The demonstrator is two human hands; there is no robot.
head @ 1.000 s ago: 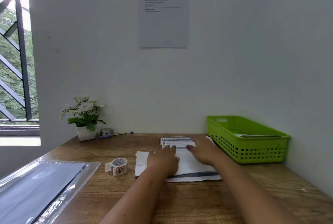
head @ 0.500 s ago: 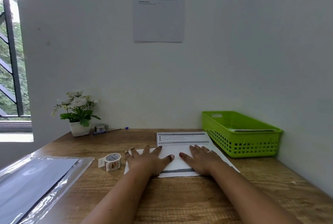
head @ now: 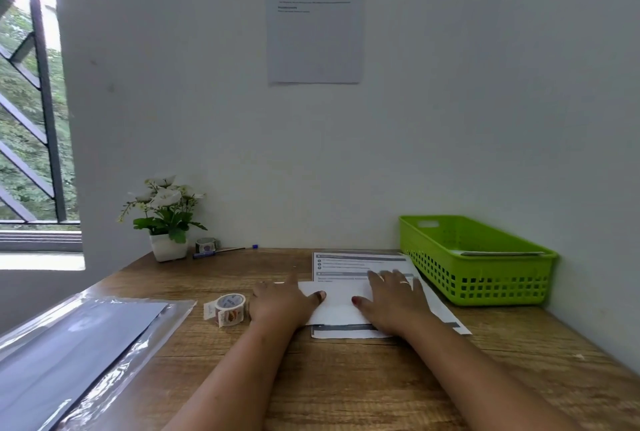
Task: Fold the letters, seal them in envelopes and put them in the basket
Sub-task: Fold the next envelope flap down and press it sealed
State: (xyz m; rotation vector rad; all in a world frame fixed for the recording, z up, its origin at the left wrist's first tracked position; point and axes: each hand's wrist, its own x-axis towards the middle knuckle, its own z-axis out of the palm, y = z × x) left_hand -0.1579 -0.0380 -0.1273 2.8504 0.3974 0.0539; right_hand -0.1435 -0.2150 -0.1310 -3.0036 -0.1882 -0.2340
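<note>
A folded white letter (head: pixel 341 306) lies on the wooden desk on top of a printed sheet (head: pixel 356 262) with grey bars. My left hand (head: pixel 280 302) presses flat on the letter's left end, thumb pointing right. My right hand (head: pixel 394 302), with a ring on one finger, presses flat on its right part. A green plastic basket (head: pixel 485 278) stands at the right against the wall, with a flat envelope (head: pixel 502 253) lying inside. The envelope's full shape is hidden by the basket wall.
A roll of sticker tape (head: pixel 228 307) sits just left of my left hand. A clear plastic sleeve with grey sheets (head: pixel 69 344) covers the desk's left front. A potted plant (head: pixel 166 222), a small tape roll (head: pixel 205 244) and a pen (head: pixel 225 251) stand at the back left.
My hands drew back toward me and flattened onto the folded letter, then slid slightly apart along it. The camera view shifted a little.
</note>
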